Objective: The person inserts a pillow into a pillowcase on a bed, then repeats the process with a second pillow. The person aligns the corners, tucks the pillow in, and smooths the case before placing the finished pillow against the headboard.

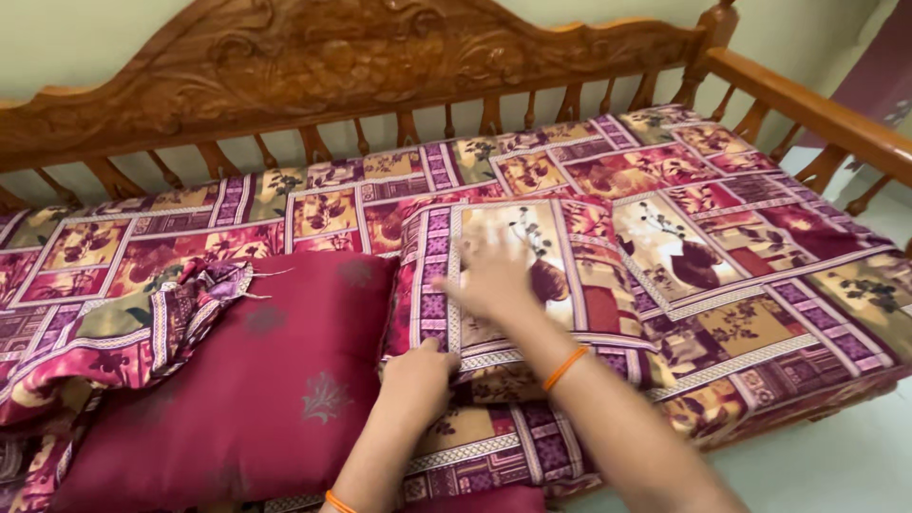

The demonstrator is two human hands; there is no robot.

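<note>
Two hands work on one patterned pillow [532, 275] lying in the middle of the wooden sofa bed [285, 66]. The right hand [494, 275] lies flat on top, fingers spread. The left hand [418, 380] pinches its front edge. One red cushion [247, 380] sits just beside it.

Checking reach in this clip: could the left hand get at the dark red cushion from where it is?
Probably yes. The left hand grips the patterned pillow's near edge, right beside the dark red cushion, with nothing lying between them.
</note>
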